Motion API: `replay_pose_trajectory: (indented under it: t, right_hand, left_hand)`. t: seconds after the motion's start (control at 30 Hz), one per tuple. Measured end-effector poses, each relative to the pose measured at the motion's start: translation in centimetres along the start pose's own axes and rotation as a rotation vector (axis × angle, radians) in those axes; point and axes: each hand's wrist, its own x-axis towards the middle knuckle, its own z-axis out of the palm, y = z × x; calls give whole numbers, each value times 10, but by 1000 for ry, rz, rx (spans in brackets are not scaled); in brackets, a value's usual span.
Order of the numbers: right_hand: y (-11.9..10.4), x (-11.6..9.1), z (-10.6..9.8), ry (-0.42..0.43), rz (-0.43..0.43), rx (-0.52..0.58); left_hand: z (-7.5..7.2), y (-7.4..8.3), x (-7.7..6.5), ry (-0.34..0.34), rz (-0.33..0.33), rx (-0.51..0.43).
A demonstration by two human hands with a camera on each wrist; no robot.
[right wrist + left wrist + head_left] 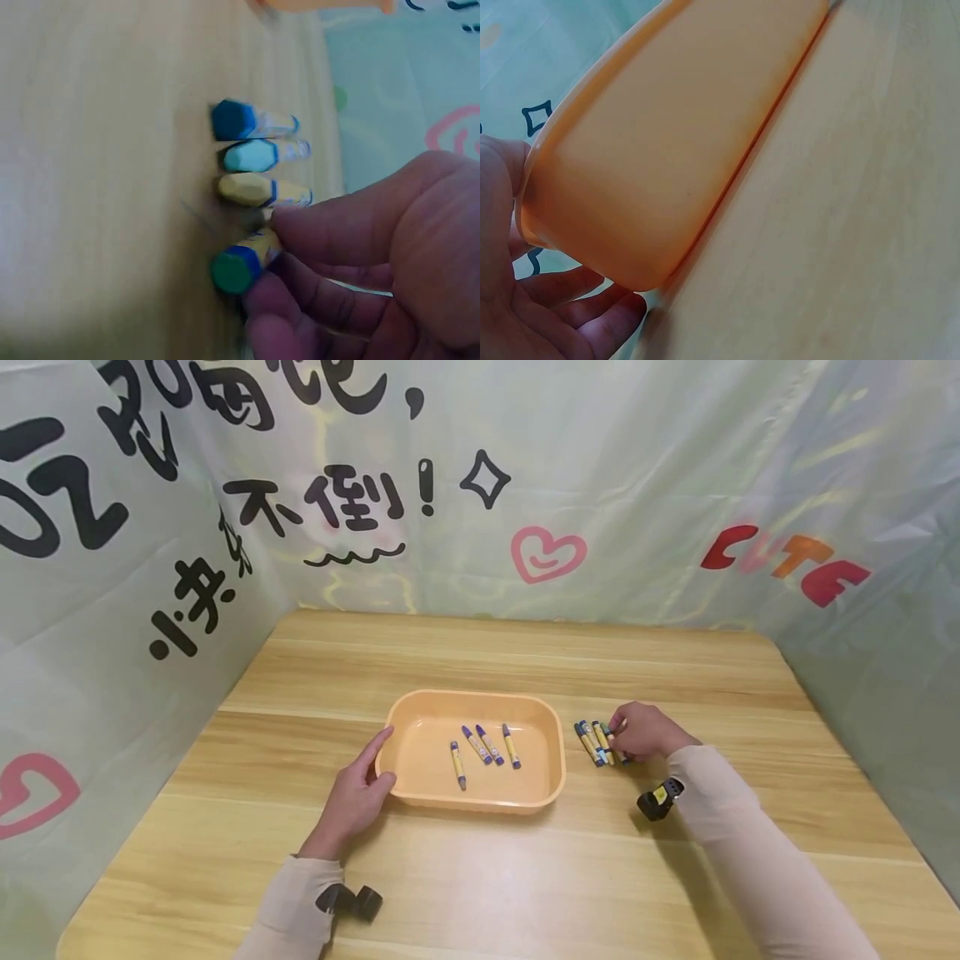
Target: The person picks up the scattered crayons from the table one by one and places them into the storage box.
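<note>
My left hand (pixel 356 797) grips the left end of an orange plastic tray (pixel 420 768), thumb at the rim. In the left wrist view the other fingers curl by the tray's outer wall (pixel 645 150). Several crayons in yellow wrappers lie spread inside, one crayon (pixel 458 766) nearest the front. To the right of the tray, my right hand (pixel 648 731) pinches a green crayon (pixel 232 271) between thumb and fingers. Beside it on the table lie a dark teal crayon (pixel 232 120), a mint crayon (pixel 251 156) and a yellowish crayon (pixel 246 189) in a row.
The wood-grain table (pixel 480 885) carries the tray near its middle. Printed fabric sheets (pixel 630 485) hang along the back and both sides. A black wrist device (pixel 660 799) sits on the right sleeve, another device (pixel 351 902) on the left.
</note>
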Motion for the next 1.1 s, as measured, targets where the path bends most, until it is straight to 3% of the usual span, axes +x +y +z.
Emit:
replay_pose_trajectory:
  t: [0.23,0.6,1.1]
  right_hand:
    - [-4,0,4,29,25,6]
    - [-6,0,-3,134,-69,63]
    - [-25,2,-7,130,-111,145]
  left_hand:
    - [0,1,0,-3,3,-1]
    - [0,-2,0,-3,-10,5]
    - [0,-1,1,-8,-20,-7]
